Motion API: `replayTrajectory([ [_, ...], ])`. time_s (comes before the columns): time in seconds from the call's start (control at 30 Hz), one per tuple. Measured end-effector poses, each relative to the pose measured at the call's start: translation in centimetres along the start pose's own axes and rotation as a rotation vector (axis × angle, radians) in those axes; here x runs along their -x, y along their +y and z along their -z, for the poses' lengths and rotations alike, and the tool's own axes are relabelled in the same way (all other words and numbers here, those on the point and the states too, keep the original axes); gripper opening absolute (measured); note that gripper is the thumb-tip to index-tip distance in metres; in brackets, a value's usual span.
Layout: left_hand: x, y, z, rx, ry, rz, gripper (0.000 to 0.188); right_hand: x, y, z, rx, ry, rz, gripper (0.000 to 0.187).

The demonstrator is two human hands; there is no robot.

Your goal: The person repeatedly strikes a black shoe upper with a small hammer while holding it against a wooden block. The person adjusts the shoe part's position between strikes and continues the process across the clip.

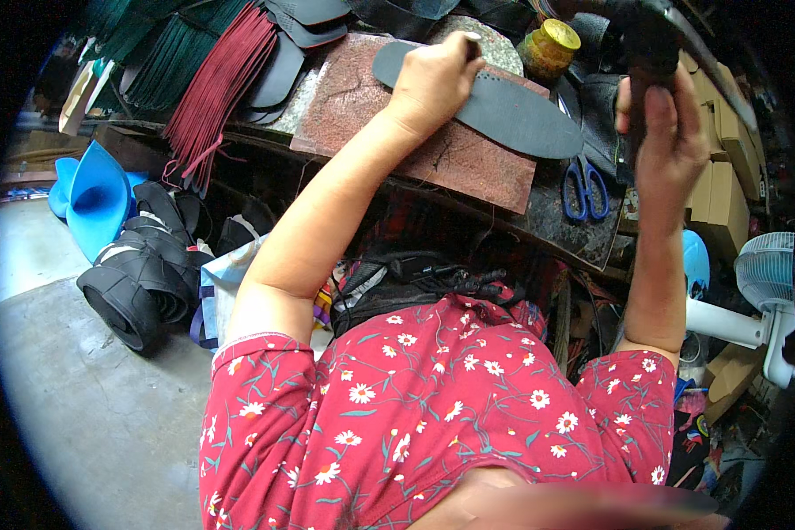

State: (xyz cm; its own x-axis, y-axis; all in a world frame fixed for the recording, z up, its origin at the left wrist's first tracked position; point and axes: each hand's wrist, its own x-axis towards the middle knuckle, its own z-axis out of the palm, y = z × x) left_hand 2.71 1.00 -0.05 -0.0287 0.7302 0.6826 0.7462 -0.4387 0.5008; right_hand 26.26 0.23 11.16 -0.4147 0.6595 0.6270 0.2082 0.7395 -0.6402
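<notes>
A dark grey shoe sole (530, 115) lies slantwise on a reddish stone slab (362, 106). My left hand (437, 79) rests over the sole's left part, its fingers closed round a hole punch (473, 38); only the pale top end shows above my fist. Small holes mark the sole just right of that hand. Raised at the right, my right hand (671, 124) grips the dark handle of a hammer (655, 44). The hammer's head is dim and partly cut off near the upper rim. Blue-handled scissors (585, 190) lie beside the slab, below the sole's right end.
Behind the slab stand a round stone block (495, 46) and a yellow-lidded jar (552, 42). Red strips (216, 88) and dark sole pieces (278, 75) lie at the left. Rolled black material (141, 283) sits on the floor. A white fan (766, 274) and cardboard boxes (720, 194) stand right.
</notes>
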Motion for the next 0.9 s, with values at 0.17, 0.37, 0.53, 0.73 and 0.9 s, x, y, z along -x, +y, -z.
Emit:
replayTrajectory([
  [0.17,0.1,0.4,-0.9,-0.045,-0.004,0.078,0.019,1.9,4.6,-2.1,0.259,-0.100,-0.424,0.039],
  [0.37,0.0,-2.0,-0.2,0.937,0.291,0.492,0.008,3.5,7.1,-1.2,0.585,-0.245,-0.508,0.039],
  [0.53,0.5,-2.3,0.0,0.733,0.089,0.576,0.011,3.3,7.5,-1.7,0.510,-0.231,-0.537,0.041],
  [0.73,0.4,-2.1,0.2,0.387,-0.025,0.464,0.014,0.9,2.8,-0.7,0.078,-0.062,-0.430,0.035],
  [0.9,0.3,-0.2,0.2,0.024,0.039,0.041,0.018,-0.1,-0.8,-0.2,0.069,0.158,0.038,0.035],
])
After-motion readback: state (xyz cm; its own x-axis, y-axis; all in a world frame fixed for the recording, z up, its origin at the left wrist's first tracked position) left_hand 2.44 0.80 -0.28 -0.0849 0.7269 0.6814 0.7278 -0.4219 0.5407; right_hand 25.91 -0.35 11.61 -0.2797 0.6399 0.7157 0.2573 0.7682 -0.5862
